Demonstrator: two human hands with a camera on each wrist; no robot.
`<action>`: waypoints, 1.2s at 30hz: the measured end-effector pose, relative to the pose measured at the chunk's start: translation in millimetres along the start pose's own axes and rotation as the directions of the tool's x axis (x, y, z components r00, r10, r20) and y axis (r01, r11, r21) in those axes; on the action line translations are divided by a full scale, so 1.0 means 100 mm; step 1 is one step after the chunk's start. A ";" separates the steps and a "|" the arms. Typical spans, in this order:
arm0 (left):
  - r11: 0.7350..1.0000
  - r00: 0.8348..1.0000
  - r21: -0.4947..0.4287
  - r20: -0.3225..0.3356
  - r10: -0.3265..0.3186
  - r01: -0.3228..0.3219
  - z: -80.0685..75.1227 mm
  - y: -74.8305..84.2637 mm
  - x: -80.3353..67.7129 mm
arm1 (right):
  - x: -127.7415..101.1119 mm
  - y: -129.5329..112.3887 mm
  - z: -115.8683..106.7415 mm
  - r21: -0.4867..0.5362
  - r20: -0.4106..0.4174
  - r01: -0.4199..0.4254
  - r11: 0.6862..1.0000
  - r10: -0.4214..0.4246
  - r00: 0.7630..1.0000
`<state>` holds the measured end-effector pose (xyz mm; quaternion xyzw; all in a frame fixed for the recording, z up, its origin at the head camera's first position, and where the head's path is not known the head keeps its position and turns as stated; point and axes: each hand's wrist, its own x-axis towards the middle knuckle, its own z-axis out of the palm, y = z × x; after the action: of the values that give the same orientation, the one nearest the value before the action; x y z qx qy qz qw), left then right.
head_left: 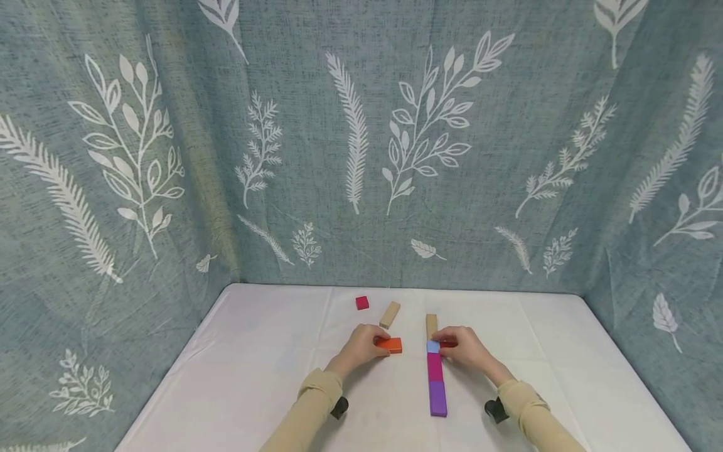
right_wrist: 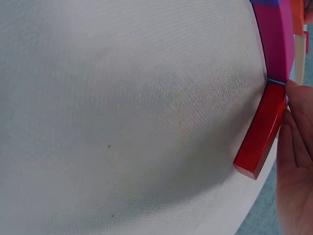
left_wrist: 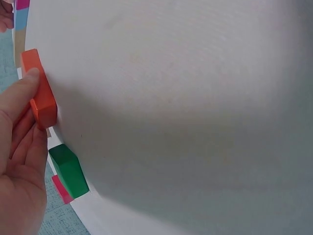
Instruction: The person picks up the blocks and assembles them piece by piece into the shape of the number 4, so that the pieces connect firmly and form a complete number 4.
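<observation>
My left hand (head_left: 361, 344) pinches an orange block (head_left: 391, 345) just above or on the white tabletop, thumb on one side and fingers on the other. To the right, a row of blocks runs away from me: purple (head_left: 437, 398), magenta (head_left: 434, 366), light blue (head_left: 433, 346) and plain wood (head_left: 432, 324). A red block (right_wrist: 261, 129) juts out rightward from beside the light blue one. My right hand (head_left: 465, 346) pinches this red block, its fingertips right at the light blue block. The palm covers part of the red block in the head view.
Beyond my left hand lie a loose plain wooden block (head_left: 390, 314) and a small crimson block (head_left: 362, 303). A green block (left_wrist: 68, 171) shows in the left wrist view, hidden in the head view. A patterned curtain (head_left: 361, 157) stands behind the white table (head_left: 254, 351).
</observation>
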<state>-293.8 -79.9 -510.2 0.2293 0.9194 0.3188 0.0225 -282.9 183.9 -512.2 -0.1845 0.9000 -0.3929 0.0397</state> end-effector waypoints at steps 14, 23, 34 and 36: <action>0.997 0.999 -0.070 -0.029 0.012 -0.014 -0.10 0.04 0.01 | -0.01 0.00 0.00 -0.009 0.007 0.027 1.000 -0.027 1.000; 0.997 0.996 -0.025 -0.054 0.069 -0.071 -0.32 0.16 0.10 | -0.02 0.00 0.01 -0.021 0.004 0.022 1.000 -0.022 1.000; 0.997 0.996 -0.010 -0.034 0.081 -0.081 -0.46 0.27 0.18 | -0.01 0.01 0.02 -0.010 -0.003 0.003 1.000 -0.003 1.000; 0.995 0.995 0.000 -0.031 0.100 -0.100 -0.48 0.30 0.20 | -0.01 0.02 0.02 -0.011 -0.002 0.007 1.000 -0.007 1.000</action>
<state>-308.4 -78.3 -452.4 0.2701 0.9067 0.3238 -0.0073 -282.1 184.1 -515.0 -0.1873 0.9016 -0.3881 0.0366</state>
